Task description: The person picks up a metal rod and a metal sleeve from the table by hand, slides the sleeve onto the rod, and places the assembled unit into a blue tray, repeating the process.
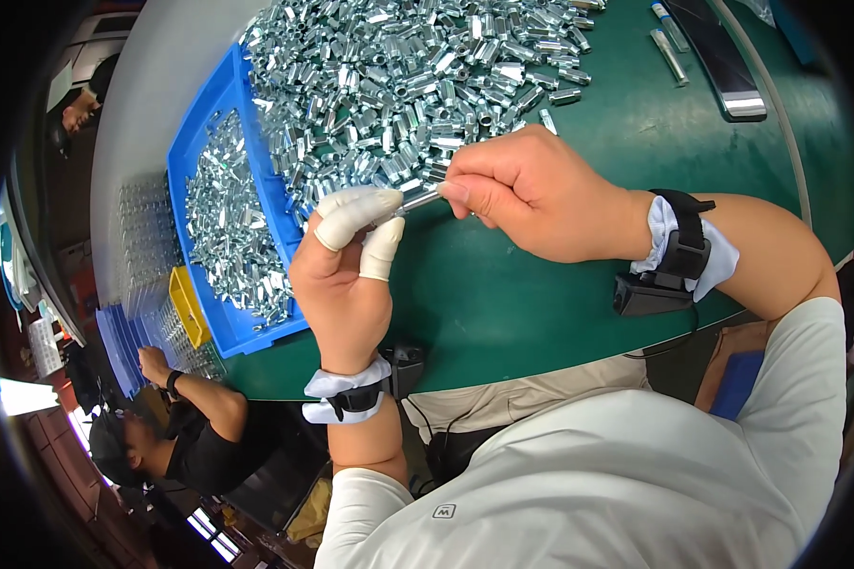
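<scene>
Your hands: two, left hand (340,284) and right hand (531,194)
Finger cots on your left hand: two (356,213)
Your wrist straps: two (681,248)
Blue trays: one (220,104)
Yellow boxes: one (189,305)
Loose metal sleeves: too many for you to count (417,76)
Co-workers: one (194,436)

Small metal piece (419,199) mostly hidden between both grips' fingertips.

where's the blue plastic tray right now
In the head view, the blue plastic tray sits on the green table at the person's left, beside the loose heap of silver metal fittings.
</scene>
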`<state>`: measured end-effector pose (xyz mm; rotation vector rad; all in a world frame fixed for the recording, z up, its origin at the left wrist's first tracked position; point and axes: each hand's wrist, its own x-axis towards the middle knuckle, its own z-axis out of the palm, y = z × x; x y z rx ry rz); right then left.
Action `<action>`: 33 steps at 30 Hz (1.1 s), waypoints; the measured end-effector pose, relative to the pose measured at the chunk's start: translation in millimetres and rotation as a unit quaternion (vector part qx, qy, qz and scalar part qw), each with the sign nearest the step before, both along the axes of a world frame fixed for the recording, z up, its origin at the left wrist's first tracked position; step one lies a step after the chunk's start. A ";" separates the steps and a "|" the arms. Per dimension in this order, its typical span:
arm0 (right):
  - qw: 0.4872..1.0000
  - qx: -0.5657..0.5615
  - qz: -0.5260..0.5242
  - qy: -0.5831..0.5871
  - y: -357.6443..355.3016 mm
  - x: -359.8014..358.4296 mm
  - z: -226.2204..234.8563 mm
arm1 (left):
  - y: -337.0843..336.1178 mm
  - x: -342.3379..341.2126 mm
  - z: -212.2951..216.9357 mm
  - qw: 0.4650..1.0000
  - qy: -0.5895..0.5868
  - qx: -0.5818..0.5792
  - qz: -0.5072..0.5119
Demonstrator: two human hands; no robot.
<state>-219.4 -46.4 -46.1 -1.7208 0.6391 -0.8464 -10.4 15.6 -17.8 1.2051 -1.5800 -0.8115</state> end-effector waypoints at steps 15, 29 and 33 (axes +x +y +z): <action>0.995 -0.092 0.030 -0.002 -0.9 1.8 -4.6 | 7.9 -8.3 7.8 0.989 0.009 0.142 0.044; 0.999 -0.005 0.035 0.017 -1.5 -2.4 0.8 | 17.2 29.2 26.6 0.987 -0.007 0.089 0.130; 0.999 0.008 0.036 0.013 -2.3 -3.3 1.9 | 16.9 41.8 32.6 0.944 0.036 -0.043 0.326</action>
